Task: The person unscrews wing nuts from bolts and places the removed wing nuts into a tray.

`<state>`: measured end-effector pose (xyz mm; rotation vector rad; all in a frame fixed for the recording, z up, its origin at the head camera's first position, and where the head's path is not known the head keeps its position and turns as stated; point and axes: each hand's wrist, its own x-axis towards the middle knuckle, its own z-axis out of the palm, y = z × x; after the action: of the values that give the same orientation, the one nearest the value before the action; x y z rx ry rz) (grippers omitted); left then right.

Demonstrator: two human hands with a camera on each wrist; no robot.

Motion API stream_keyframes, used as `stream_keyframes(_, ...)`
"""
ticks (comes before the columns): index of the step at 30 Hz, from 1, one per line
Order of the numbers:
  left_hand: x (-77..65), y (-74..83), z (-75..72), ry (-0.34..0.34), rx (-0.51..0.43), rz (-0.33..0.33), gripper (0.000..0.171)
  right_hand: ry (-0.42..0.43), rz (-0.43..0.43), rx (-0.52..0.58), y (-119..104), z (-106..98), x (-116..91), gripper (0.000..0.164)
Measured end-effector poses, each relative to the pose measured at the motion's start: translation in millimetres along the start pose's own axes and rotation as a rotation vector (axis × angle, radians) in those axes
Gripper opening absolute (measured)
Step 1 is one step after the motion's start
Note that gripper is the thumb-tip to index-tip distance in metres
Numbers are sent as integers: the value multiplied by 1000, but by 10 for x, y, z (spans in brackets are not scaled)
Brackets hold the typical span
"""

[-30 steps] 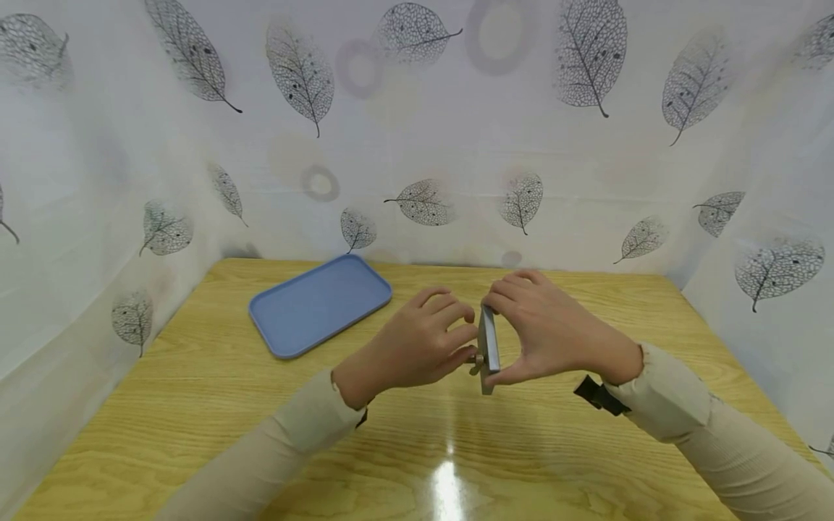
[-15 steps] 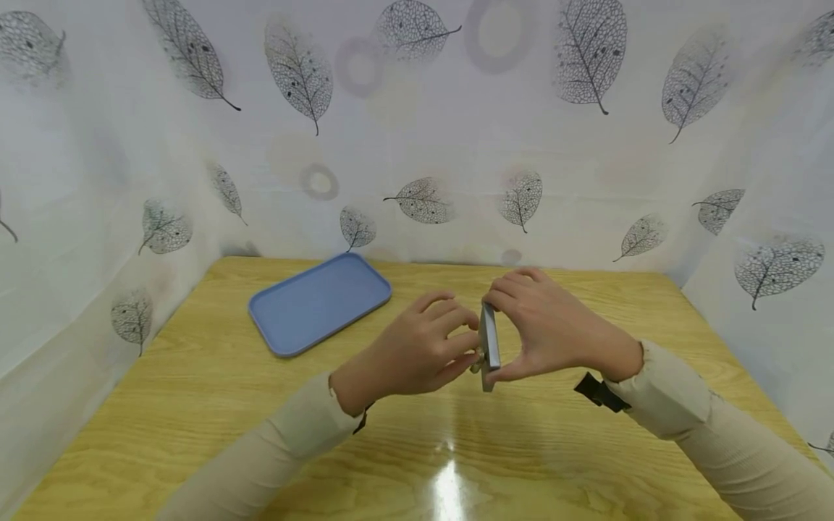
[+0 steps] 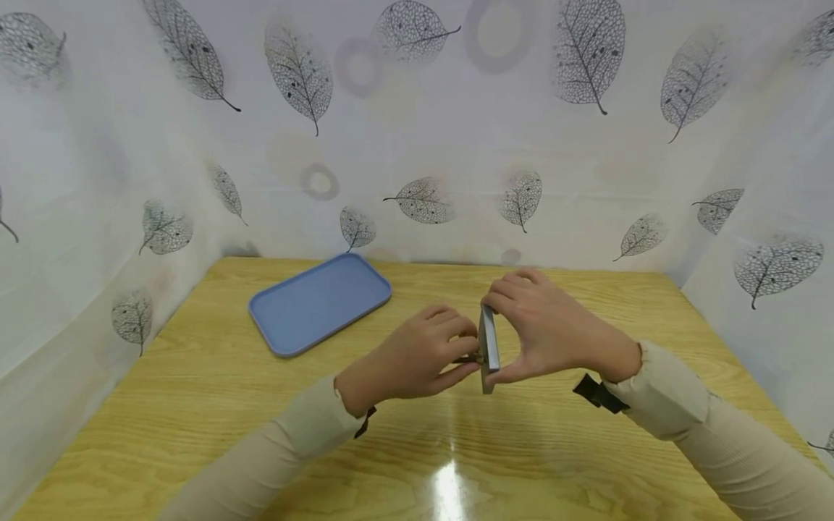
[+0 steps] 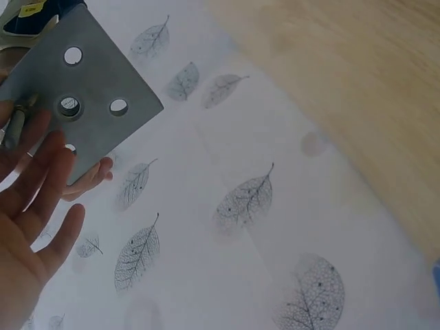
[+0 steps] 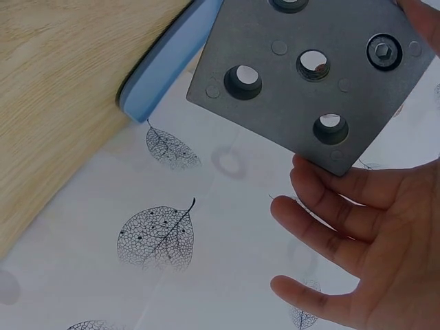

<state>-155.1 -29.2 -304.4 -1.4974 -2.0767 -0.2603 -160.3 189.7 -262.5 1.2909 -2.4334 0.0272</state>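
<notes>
Above the table, my right hand [image 3: 550, 325] holds a square grey metal plate [image 3: 489, 347] on edge, thumb at the lower end and fingers at the top. In the right wrist view the plate [image 5: 275, 103] shows several round holes, and a hex-socket bolt [image 5: 383, 51] sits in one of them. My left hand [image 3: 420, 354] is at the plate's left face, thumb and fingers pinching a small brass-coloured wing nut [image 3: 478, 358]. The left wrist view shows this wing nut [image 4: 15, 127] partly hidden by the fingers, against the plate [image 4: 93, 82].
A blue tray [image 3: 319, 304] lies at the back left of the wooden table [image 3: 195, 405]. A white cloth with a leaf print [image 3: 423, 130] hangs behind the table and along both sides.
The left fingers have shifted and closed over the wing nut, whose wings now point differently. The right hand and plate have stayed almost still.
</notes>
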Motion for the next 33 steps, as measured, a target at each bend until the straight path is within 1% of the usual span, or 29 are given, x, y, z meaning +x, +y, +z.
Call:
stream_keyframes(2, -4, -10, 11, -29, -97, -31, 14, -1, -2, -1, -6, 0, -1, 81)
stream_keyframes(7, -5, -51, 43, -110, -381, -137, 11, -3, -3, -4, -13, 3, 0, 82)
stream_keyframes(9, -7, -59, 49, -131, -435, -168, 11, -5, -3, -7, -11, 7, 2, 82)
stream_keyframes(10, -10, -60, 50, -133, -434, -175, 12, -5, -4, -8, -9, 10, 3, 81)
stream_keyframes(11, -11, -58, 46, -124, -414, -171, 13, -4, -4, -9, -7, 12, 3, 81)
stream_keyframes(12, -13, -55, 42, -108, -368, -156, 15, -3, -5, -8, -6, 14, 3, 80)
stream_keyframes(13, -16, -51, 36, -86, -302, -129, 18, -1, -5, -6, -3, 17, 3, 80)
stream_keyframes(15, -21, -41, 19, -17, -137, -54, 25, 4, -6, -4, 2, 19, 3, 79)
stream_keyframes(18, -23, -43, 13, 109, 129, 88, 30, 8, -3, 0, 9, 20, 3, 80)
stream_keyframes(20, -25, -49, 20, 185, 256, 163, 34, 8, -1, -1, 10, 20, 4, 80)
stream_keyframes(22, -26, -55, 33, 237, 339, 208, 36, 9, 0, -1, 10, 23, 6, 80)
stream_keyframes(23, -28, -52, 34, 253, 371, 222, 38, 10, 1, 1, 10, 25, 7, 80)
stream_keyframes(25, -31, -49, 41, 265, 402, 233, 39, 13, 0, 0, 10, 28, 9, 80)
stream_keyframes(29, -29, -37, 57, 243, 431, 235, 30, 20, -2, 2, 11, 33, 10, 81)
stream_keyframes(33, -27, -36, 72, 209, 435, 223, 25, 22, -6, -1, 12, 33, 9, 80)
